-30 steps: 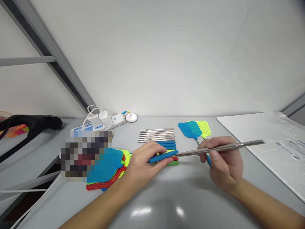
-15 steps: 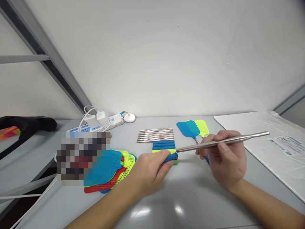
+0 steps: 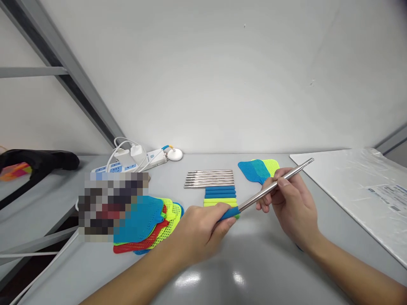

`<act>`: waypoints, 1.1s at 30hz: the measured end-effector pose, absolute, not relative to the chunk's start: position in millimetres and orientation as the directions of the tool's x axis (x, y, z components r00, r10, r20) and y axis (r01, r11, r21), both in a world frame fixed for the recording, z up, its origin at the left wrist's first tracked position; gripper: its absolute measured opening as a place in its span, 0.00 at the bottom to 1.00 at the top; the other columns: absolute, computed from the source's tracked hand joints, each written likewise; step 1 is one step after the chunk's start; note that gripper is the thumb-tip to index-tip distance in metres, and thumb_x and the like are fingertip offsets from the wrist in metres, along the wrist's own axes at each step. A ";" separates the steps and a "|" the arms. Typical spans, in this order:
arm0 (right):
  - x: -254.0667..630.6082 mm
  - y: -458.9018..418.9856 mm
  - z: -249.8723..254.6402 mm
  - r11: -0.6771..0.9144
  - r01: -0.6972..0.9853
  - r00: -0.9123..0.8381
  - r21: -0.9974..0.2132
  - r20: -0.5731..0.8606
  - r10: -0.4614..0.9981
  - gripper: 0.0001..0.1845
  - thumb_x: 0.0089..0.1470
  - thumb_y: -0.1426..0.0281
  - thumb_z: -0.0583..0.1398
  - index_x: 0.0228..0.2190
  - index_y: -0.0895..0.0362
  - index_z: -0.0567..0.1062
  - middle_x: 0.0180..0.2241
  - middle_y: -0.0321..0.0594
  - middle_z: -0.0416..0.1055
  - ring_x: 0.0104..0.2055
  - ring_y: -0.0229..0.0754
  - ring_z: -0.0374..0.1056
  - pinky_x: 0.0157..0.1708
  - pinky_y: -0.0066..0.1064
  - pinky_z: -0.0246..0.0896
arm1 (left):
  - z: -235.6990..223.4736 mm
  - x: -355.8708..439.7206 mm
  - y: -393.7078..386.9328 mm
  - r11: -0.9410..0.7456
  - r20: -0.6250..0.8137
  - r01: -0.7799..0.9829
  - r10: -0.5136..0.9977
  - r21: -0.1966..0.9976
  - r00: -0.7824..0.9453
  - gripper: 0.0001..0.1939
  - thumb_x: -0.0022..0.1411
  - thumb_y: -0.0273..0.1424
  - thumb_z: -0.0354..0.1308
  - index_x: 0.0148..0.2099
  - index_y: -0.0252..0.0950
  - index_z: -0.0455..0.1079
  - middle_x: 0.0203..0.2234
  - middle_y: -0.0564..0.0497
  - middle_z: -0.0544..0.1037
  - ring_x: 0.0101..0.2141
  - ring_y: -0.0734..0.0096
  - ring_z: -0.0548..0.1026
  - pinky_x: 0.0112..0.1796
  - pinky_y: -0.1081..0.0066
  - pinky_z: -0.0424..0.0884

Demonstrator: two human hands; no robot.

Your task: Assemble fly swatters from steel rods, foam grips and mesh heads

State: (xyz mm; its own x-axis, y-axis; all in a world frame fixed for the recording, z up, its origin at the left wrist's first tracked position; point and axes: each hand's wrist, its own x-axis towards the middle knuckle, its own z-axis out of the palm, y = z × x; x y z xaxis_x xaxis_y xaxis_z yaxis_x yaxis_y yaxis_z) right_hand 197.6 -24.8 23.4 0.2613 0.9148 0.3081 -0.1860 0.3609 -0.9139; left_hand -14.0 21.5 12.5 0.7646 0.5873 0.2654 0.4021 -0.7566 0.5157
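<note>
My left hand point(image 3: 199, 231) is closed round a blue foam handle grip point(image 3: 229, 212), whose open end points right. My right hand point(image 3: 292, 207) pinches a silver metal rod point(image 3: 276, 183); the rod's near end sits in the mouth of the blue grip and its far end tilts up to the right. Just behind the hands lie a row of blue, yellow and green grips point(image 3: 220, 195) and a row of bare metal rods point(image 3: 209, 178). Behind my right hand rest finished swatters with blue and yellow heads point(image 3: 259, 169).
A pile of loose blue, yellow and red swatter heads point(image 3: 149, 224) lies left of my left hand, beside a blurred patch. A white power strip with chargers point(image 3: 133, 160) stands at the back left. Plastic-wrapped white sheets point(image 3: 365, 186) cover the right side of the grey table.
The rod has swung from nearly level to a steeper tilt, and its near end has moved into the blue grip. My right hand shifted slightly left, toward the grip.
</note>
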 end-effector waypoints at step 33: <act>127.2 -48.8 57.0 0.176 -0.218 0.126 -0.960 0.151 0.980 0.24 0.63 0.57 0.53 0.19 0.54 0.59 0.19 0.30 0.47 0.20 0.35 0.46 0.18 0.30 0.47 | 7.5 2.0 -11.9 -0.174 0.020 0.104 0.596 0.979 0.803 0.15 0.61 0.39 0.59 0.46 0.35 0.68 0.35 0.50 0.73 0.33 0.70 0.70 0.35 0.71 0.68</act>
State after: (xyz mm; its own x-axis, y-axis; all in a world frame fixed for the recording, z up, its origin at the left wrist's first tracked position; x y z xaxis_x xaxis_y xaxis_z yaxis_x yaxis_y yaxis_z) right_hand 127.2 -48.8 57.0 0.1263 0.9804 0.1510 -0.2182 0.1759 -0.9599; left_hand 2.0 -11.9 7.5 0.8031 0.5955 0.0204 0.1042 -0.1741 0.9792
